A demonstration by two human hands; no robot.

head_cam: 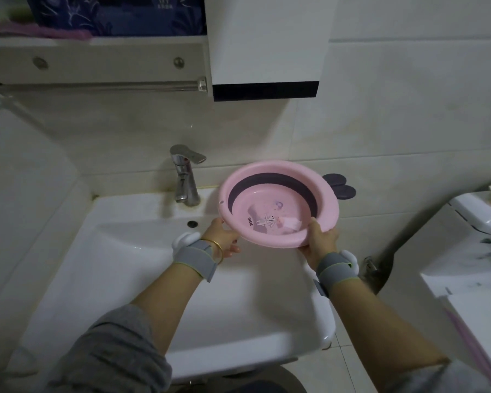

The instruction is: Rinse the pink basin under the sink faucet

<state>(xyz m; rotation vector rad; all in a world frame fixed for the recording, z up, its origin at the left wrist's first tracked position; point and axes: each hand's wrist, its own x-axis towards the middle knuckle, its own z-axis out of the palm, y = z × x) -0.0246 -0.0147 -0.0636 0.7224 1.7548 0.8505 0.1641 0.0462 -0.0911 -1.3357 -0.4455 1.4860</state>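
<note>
Holding the round pink plastic basin by its near rim, left hand and right hand clamped on it, above the white ceramic sink's back right corner, beside the dry chrome faucet; rinsing hasn't begun.

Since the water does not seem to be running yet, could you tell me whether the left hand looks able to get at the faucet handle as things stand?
Probably yes, but not right away: the left hand grips the pink basin at its rim, as does the right hand. Nothing stands between it and the faucet, so once it lets go the path looks free.
</note>
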